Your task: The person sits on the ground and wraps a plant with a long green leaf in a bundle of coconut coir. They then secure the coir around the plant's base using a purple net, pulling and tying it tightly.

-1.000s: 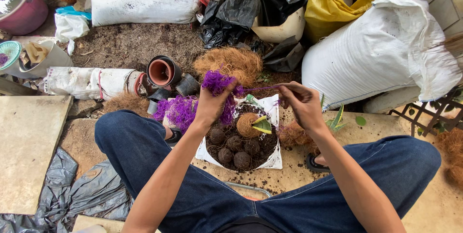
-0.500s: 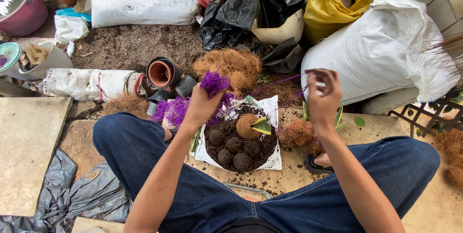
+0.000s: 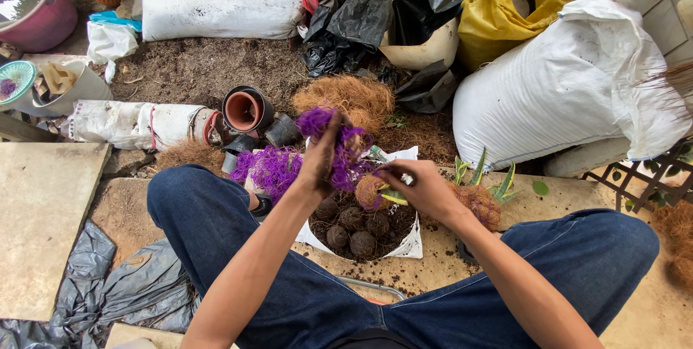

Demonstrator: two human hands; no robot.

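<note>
My left hand (image 3: 323, 158) is raised over a white bag of soil (image 3: 408, 246) between my knees and grips a tangle of purple string (image 3: 343, 148). More of that purple string (image 3: 271, 168) lies in a heap by my left knee. My right hand (image 3: 421, 188) is lower, its fingers pinched at a small fibre-wrapped plant ball (image 3: 369, 191) with a green leaf, which sits on top of several dark round soil balls (image 3: 351, 228) in the bag.
A pile of brown coconut fibre (image 3: 352, 96) and stacked terracotta pots (image 3: 245, 110) lie just beyond the bag. A big white sack (image 3: 577, 85), a yellow bag (image 3: 509, 2) and black plastic bags (image 3: 361, 13) stand behind. Small green plants (image 3: 482, 176) sit at right. A pink basin (image 3: 32, 6) is far left.
My right hand came down from chest height to the plant ball in the bag. My left hand stayed raised with the purple string, which now hangs lower toward the bag.
</note>
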